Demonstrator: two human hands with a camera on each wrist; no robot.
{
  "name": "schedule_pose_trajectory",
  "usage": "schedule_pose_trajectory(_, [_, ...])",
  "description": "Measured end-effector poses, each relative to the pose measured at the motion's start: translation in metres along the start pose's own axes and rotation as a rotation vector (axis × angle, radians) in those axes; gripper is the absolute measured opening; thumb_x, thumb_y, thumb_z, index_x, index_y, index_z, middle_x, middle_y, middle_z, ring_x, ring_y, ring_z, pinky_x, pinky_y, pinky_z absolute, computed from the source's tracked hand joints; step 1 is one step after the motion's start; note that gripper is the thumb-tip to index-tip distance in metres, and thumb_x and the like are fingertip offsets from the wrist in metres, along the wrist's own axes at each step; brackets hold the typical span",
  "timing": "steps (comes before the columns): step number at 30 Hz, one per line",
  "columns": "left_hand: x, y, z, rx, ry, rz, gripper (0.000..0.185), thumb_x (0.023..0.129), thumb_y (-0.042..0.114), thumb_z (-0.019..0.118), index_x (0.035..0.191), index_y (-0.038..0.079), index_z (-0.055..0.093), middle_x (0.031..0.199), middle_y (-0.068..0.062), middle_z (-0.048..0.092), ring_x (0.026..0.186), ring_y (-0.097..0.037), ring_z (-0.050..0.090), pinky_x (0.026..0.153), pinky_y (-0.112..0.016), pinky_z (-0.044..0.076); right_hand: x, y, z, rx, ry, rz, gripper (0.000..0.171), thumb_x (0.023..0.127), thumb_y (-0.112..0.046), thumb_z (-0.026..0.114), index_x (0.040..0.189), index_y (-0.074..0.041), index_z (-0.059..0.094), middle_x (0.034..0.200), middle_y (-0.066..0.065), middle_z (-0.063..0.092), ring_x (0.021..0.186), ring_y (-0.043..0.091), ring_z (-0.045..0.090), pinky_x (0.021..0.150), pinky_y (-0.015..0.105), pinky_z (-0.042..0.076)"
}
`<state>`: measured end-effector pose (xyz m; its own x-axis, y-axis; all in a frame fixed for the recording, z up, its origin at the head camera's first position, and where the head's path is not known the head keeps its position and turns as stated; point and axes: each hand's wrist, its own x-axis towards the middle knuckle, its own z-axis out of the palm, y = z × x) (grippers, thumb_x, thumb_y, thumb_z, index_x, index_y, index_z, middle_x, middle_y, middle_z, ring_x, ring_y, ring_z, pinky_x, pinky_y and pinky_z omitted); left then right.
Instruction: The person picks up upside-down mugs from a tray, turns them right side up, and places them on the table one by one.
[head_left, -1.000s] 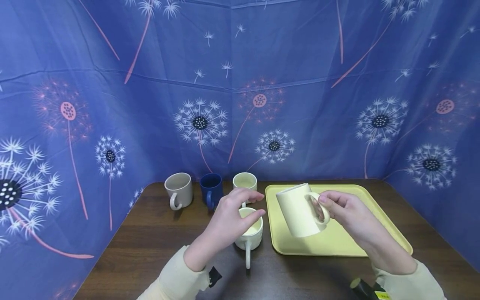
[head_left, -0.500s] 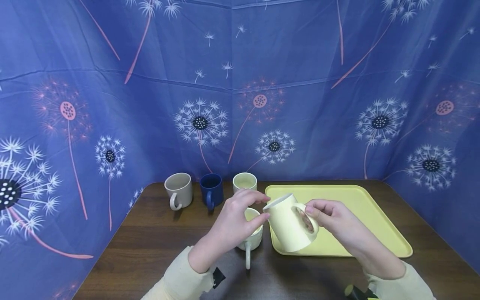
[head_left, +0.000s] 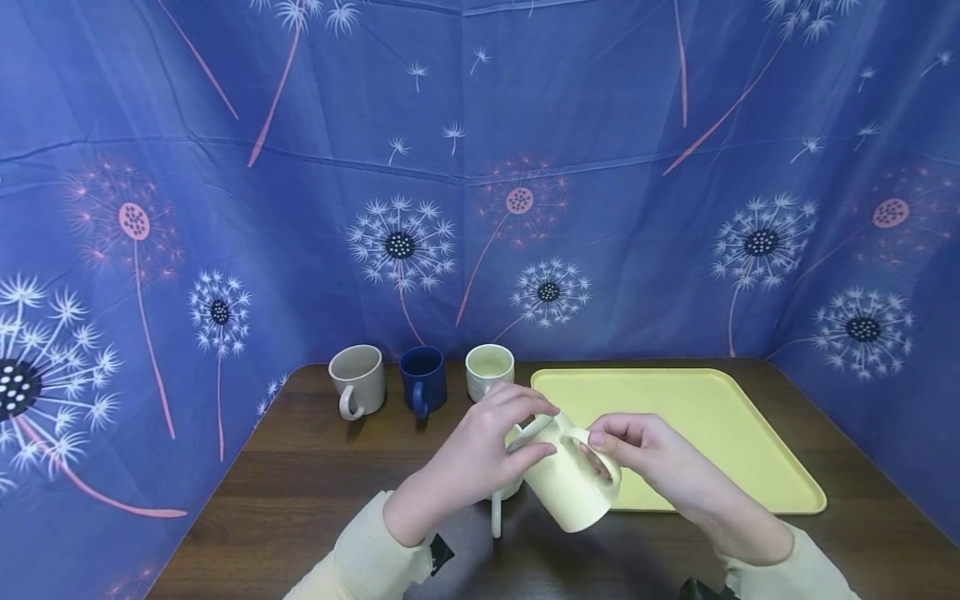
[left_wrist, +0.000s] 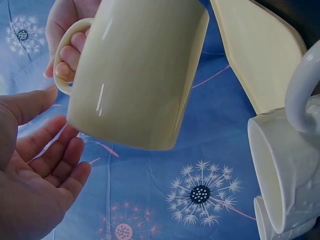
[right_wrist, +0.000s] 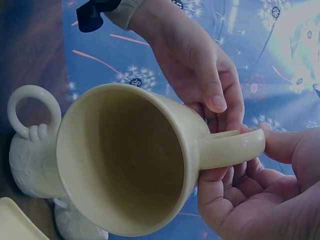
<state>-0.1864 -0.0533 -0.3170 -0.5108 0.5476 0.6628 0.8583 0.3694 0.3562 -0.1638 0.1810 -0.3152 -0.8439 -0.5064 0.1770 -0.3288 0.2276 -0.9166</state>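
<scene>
Now the right hand (head_left: 660,454) pinches the handle of the pale yellow mug (head_left: 566,483), fingers through the loop and thumb on top, as the right wrist view shows plainly. Mug is tipped, mouth toward the left and slightly up, base toward the person. Since a second ago it has come down and leftward off the space above the yellow tray (head_left: 720,400), and its tilt has grown; it now hangs over the dark table (head_left: 300,492), just left of the tray's near left corner. Left hand (head_left: 480,454) has risen from the rim of the white embossed mug (head_left: 498,504) to meet the yellow mug's mouth; fingers curve around the rim side, thumb beneath. Left wrist view shows that palm spread with a gap to the mug wall, so a firm grip is doubtful: touching at the fingertips at most. White embossed mug stands on the table under both hands, its handle pointing at the person, mostly hidden. Judged from this, the mug is mid-transfer between hands, or being turned, above the white one. Behind stand a beige mug (head_left: 357,379), a navy mug (head_left: 423,379) and a small cream cup (head_left: 489,369), in a row, untouched.
</scene>
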Motion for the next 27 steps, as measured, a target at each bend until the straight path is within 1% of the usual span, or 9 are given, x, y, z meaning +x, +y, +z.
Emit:
schedule_pose_trajectory(4, [-0.0004, -0.0015, 0.0016, -0.003, -0.023, 0.018, 0.032, 0.079, 0.018, 0.077, 0.108, 0.010, 0.066, 0.109, 0.002, 0.063, 0.107, -0.009, 0.054, 0.091, -0.019, 0.045, 0.0006, -0.0023, 0.0035, -0.007, -0.029, -0.014, 0.021, 0.097, -0.013, 0.050, 0.093, 0.002, 0.064, 0.082, -0.004, 0.063, 0.081, 0.010, 0.057, 0.075, 0.025, 0.045])
schedule_pose_trajectory(7, [-0.0007, -0.0022, 0.0027, -0.003, -0.037, 0.044, 0.030, 0.079, 0.018, 0.077, 0.107, 0.010, 0.067, 0.107, 0.002, 0.063, 0.107, -0.009, 0.053, 0.094, -0.020, 0.043, 0.0010, -0.0032, 0.0053, -0.022, -0.044, -0.028, 0.020, 0.097, -0.012, 0.050, 0.094, 0.000, 0.064, 0.082, -0.005, 0.063, 0.081, 0.009, 0.057, 0.075, 0.024, 0.044])
schedule_pose_trajectory(12, [-0.0009, -0.0025, 0.0032, 0.023, -0.064, 0.083, 0.026, 0.079, 0.021, 0.077, 0.102, 0.011, 0.068, 0.102, 0.004, 0.065, 0.104, -0.008, 0.054, 0.094, -0.019, 0.042, 0.0015, -0.0044, 0.0079, -0.035, -0.065, -0.055, 0.018, 0.097, -0.011, 0.050, 0.094, -0.002, 0.065, 0.084, -0.005, 0.064, 0.082, 0.008, 0.058, 0.075, 0.024, 0.045])
schedule_pose_trajectory(16, [-0.0016, -0.0018, 0.0030, 0.035, -0.104, 0.087, 0.022, 0.081, 0.023, 0.074, 0.099, 0.012, 0.069, 0.098, 0.005, 0.066, 0.102, -0.008, 0.055, 0.094, -0.018, 0.042, 0.0020, -0.0058, 0.0096, -0.027, -0.092, -0.074, 0.017, 0.097, -0.011, 0.050, 0.092, -0.003, 0.065, 0.083, -0.004, 0.064, 0.081, 0.011, 0.057, 0.073, 0.024, 0.046])
schedule_pose_trajectory(19, [-0.0024, -0.0011, 0.0033, 0.015, -0.124, 0.075, 0.018, 0.083, 0.022, 0.073, 0.097, 0.012, 0.068, 0.096, 0.005, 0.066, 0.100, -0.007, 0.055, 0.091, -0.017, 0.043, 0.0023, -0.0056, 0.0096, -0.024, -0.107, -0.083, 0.017, 0.097, -0.010, 0.050, 0.091, -0.003, 0.064, 0.081, -0.004, 0.062, 0.080, 0.012, 0.056, 0.071, 0.025, 0.046])
schedule_pose_trajectory(23, [-0.0037, -0.0013, 0.0054, 0.014, -0.102, 0.078, 0.014, 0.082, 0.020, 0.073, 0.093, 0.012, 0.068, 0.092, 0.005, 0.066, 0.096, -0.007, 0.056, 0.087, -0.015, 0.044, 0.0030, -0.0041, 0.0089, -0.034, -0.117, -0.076, 0.016, 0.097, -0.010, 0.050, 0.090, -0.004, 0.063, 0.081, -0.005, 0.062, 0.078, 0.008, 0.056, 0.070, 0.026, 0.047])
schedule_pose_trajectory(27, [-0.0055, -0.0005, 0.0076, 0.016, -0.051, 0.093, 0.013, 0.079, 0.016, 0.076, 0.088, 0.010, 0.068, 0.086, 0.004, 0.066, 0.090, -0.008, 0.057, 0.084, -0.016, 0.045, 0.0039, -0.0032, 0.0091, -0.064, -0.107, -0.068, 0.016, 0.096, -0.012, 0.052, 0.089, -0.005, 0.065, 0.081, -0.003, 0.063, 0.077, 0.007, 0.056, 0.069, 0.025, 0.047])
